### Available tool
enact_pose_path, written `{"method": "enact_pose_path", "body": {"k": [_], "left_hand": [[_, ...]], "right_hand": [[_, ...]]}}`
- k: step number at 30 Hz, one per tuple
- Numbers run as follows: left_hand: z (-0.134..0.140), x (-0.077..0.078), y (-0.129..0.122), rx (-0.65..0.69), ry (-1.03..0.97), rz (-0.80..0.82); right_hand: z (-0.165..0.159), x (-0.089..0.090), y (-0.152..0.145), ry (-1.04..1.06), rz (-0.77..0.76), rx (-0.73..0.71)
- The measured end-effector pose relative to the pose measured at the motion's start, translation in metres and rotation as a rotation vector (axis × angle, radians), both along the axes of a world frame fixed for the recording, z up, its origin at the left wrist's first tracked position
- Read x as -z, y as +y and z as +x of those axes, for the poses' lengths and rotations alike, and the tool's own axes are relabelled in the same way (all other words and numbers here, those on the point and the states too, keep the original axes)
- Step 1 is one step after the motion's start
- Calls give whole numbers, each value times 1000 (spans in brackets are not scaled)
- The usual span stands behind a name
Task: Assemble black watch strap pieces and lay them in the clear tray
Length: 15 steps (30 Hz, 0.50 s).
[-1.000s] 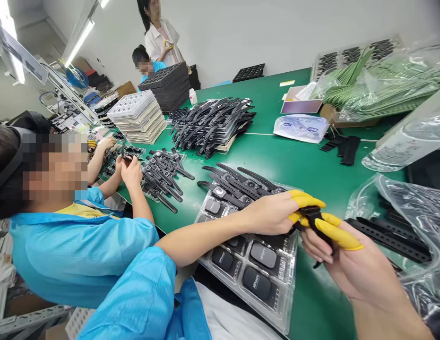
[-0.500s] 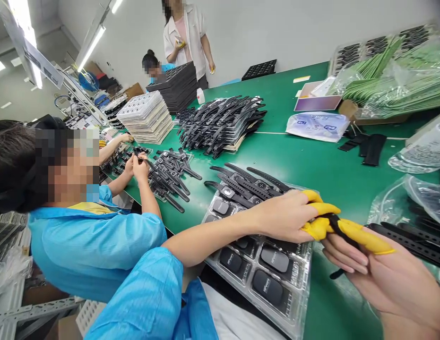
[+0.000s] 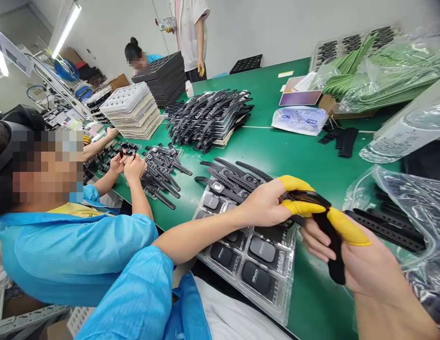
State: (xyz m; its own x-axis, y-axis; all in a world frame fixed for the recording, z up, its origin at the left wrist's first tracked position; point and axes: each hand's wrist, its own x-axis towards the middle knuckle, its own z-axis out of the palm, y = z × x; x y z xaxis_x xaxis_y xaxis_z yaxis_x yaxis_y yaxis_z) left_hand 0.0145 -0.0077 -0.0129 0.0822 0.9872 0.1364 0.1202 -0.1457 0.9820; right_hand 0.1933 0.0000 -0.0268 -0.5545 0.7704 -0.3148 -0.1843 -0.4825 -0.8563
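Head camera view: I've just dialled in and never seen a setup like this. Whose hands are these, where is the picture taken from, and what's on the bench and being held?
The camera sits on a worker's head, looking down at their own bare hands. The left hand and right hand, with yellow rubber cots on some fingers, together grip a black rubber watch strap. Below lies a clear plastic blister tray of black watch bodies on the green table. Finished black watches rest on the tray's far end, with a larger pile of straps beyond. The person in a blue smock beside them is a co-worker.
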Motion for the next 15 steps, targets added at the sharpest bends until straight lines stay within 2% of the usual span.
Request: {"method": "enact_pose_path", "body": {"k": [3, 6, 9, 11, 13, 15], "left_hand": [[-1, -3, 3, -142, -342, -54], [-9, -9, 10, -330, -498, -33], [-16, -14, 16, -389, -511, -56], [-21, -17, 19, -435, -487, -78], [-25, -19, 23, -557, -465, -66], [-27, -19, 26, -668, -447, -55]], "right_hand": [[6, 2, 2, -80, -76, -143], [10, 3, 4, -141, -82, -159], [11, 0, 5, -132, -27, -98], [11, -2, 5, -135, -4, -116], [10, -5, 6, -149, 18, -151], [9, -7, 7, -135, 65, -97]]}}
